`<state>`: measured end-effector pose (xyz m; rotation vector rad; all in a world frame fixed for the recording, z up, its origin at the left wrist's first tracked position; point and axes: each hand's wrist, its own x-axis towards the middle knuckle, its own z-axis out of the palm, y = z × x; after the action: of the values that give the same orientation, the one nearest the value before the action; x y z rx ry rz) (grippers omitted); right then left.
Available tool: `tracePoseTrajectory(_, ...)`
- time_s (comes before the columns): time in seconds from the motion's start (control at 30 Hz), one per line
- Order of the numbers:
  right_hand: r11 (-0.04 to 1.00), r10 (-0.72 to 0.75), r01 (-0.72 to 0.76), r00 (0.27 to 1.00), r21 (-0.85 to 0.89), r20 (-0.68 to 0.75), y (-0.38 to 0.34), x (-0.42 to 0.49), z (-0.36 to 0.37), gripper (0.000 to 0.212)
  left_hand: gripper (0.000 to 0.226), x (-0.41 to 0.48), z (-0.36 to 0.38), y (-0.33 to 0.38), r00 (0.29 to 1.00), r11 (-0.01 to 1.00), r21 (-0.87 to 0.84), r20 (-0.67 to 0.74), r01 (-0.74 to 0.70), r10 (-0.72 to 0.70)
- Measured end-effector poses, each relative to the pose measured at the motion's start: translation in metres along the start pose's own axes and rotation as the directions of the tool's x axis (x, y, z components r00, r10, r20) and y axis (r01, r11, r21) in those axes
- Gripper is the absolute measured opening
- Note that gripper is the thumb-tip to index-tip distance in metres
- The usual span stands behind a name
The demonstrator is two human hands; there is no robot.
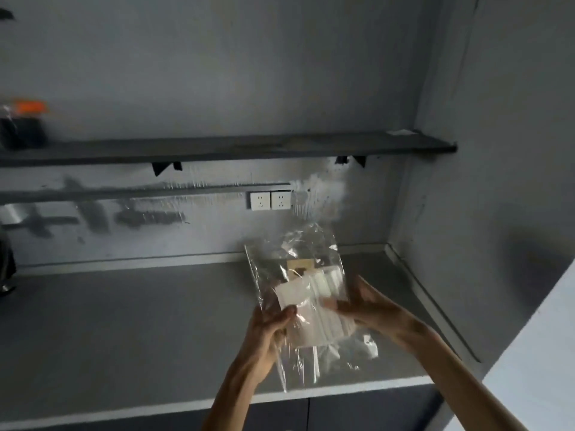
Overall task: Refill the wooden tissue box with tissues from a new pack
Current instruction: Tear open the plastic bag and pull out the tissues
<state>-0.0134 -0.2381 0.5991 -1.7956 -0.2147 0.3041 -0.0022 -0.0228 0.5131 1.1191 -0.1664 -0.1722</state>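
While both hands hold it above the grey surface (124, 321), the clear plastic pack (298, 275) of white tissues (314, 306) hangs between them: the left hand (273, 325) grips its near-left side with curled fingers, the right hand (364, 303) pinches the tissue stack through the film. Beyond the hands, seen through the film, a pale wooden box (300, 265) shows. Farther past them, two white sockets (270, 200) sit in the grey wall, under a dark shelf (217, 149). Far to the left hand's side a blurred orange-lidded jar (25, 126) stands on that shelf.
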Motion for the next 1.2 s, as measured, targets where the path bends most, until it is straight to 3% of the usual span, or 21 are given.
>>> tracePoseTrajectory(0.07,0.999,-0.047,0.047,0.999,-0.008,-0.010,-0.007,0.013,-0.020,0.025,0.078,0.020,0.013,-0.007,0.997,0.996,-0.063,-0.052,-0.055,0.052)
tracePoseTrajectory(0.1,0.993,-0.092,0.089,0.995,-0.077,-0.029,-0.009,0.020,-0.030,0.033,0.076,0.032,0.021,-0.008,0.995,0.994,-0.079,-0.075,-0.076,0.070)
tracePoseTrajectory(0.17,0.915,-0.232,0.177,0.966,-0.362,-0.114,-0.011,0.040,-0.046,0.053,0.078,0.058,0.036,-0.006,0.982,0.989,-0.107,-0.166,-0.106,0.087)
tracePoseTrajectory(0.23,0.658,-0.450,0.183,0.873,-0.730,-0.187,-0.012,0.056,-0.055,0.050,0.086,0.082,0.045,-0.003,0.963,0.976,-0.211,-0.268,-0.062,0.003)
tracePoseTrajectory(0.3,0.373,-0.668,0.151,0.729,-0.916,-0.152,-0.013,0.068,-0.054,0.044,0.068,0.096,0.050,0.001,0.960,0.919,-0.393,-0.249,0.022,-0.130)
tracePoseTrajectory(0.37,0.242,-0.754,0.162,0.652,-0.957,-0.080,0.003,0.085,-0.049,0.040,0.053,0.102,0.046,0.000,0.967,0.790,-0.609,-0.155,0.069,-0.203)
tracePoseTrajectory(0.47,0.152,-0.790,0.193,0.613,-0.969,-0.001,0.052,0.110,-0.041,0.041,0.063,0.114,0.027,-0.011,0.985,0.617,-0.781,-0.016,0.096,-0.174)
tracePoseTrajectory(0.57,0.131,-0.779,0.222,0.626,-0.966,0.038,0.097,0.124,-0.032,0.049,0.064,0.131,-0.001,-0.037,0.986,0.611,-0.784,0.007,0.109,-0.166)
tracePoseTrajectory(0.67,0.126,-0.772,0.229,0.633,-0.965,0.050,0.117,0.135,-0.019,0.043,0.043,0.146,-0.009,-0.059,0.964,0.678,-0.705,0.029,0.207,-0.264)
tracePoseTrajectory(0.73,0.122,-0.688,0.243,0.719,-0.962,0.094,0.132,0.141,-0.009,0.045,0.051,0.152,-0.017,-0.087,0.945,0.631,-0.737,0.029,0.241,-0.327)
tracePoseTrajectory(0.83,0.186,-0.396,0.235,0.907,-0.954,0.146,0.158,0.146,0.003,0.054,0.065,0.167,-0.035,-0.124,0.942,0.576,-0.789,0.012,0.215,-0.335)
tracePoseTrajectory(0.9,0.206,-0.278,0.210,0.949,-0.956,0.149,0.160,0.136,0.001,0.062,0.059,0.177,-0.042,-0.141,0.930,0.536,-0.801,0.069,0.268,-0.362)
tracePoseTrajectory(0.93,0.246,-0.307,0.173,0.947,-0.954,0.093,0.159,0.131,-0.003,0.061,0.060,0.182,-0.044,-0.146,0.906,0.504,-0.802,0.105,0.320,-0.410)
tracePoseTrajectory(0.97,0.342,-0.357,0.117,0.934,-0.932,-0.014,0.159,0.126,-0.009,0.058,0.063,0.186,-0.046,-0.150,0.878,0.475,-0.798,0.134,0.370,-0.459)
tracePoseTrajectory(1.03,0.686,-0.282,-0.086,0.884,-0.723,-0.372,0.161,0.117,-0.026,0.058,0.072,0.194,-0.044,-0.150,0.843,0.397,-0.804,0.222,0.443,-0.490)
tracePoseTrajectory(1.07,0.865,-0.100,-0.190,0.841,-0.464,-0.531,0.162,0.116,-0.037,0.065,0.072,0.197,-0.042,-0.150,0.839,0.376,-0.817,0.220,0.437,-0.498)
tracePoseTrajectory(1.1,0.965,0.151,-0.246,0.806,-0.092,-0.572,0.167,0.119,-0.046,0.072,0.070,0.202,-0.040,-0.154,0.839,0.360,-0.833,0.206,0.420,-0.504)
tracePoseTrajectory(1.13,0.927,0.356,-0.238,0.800,0.289,-0.483,0.176,0.124,-0.054,0.071,0.069,0.205,-0.036,-0.158,0.848,0.354,-0.839,0.213,0.414,-0.485)
tracePoseTrajectory(1.17,0.794,0.464,-0.205,0.813,0.572,-0.351,0.189,0.131,-0.063,0.061,0.068,0.208,-0.030,-0.160,0.854,0.371,-0.826,0.228,0.424,-0.468)
tracePoseTrajectory(1.2,0.692,0.500,-0.183,0.820,0.699,-0.280,0.200,0.137,-0.072,0.049,0.066,0.211,-0.026,-0.164,0.853,0.403,-0.803,0.232,0.438,-0.467)
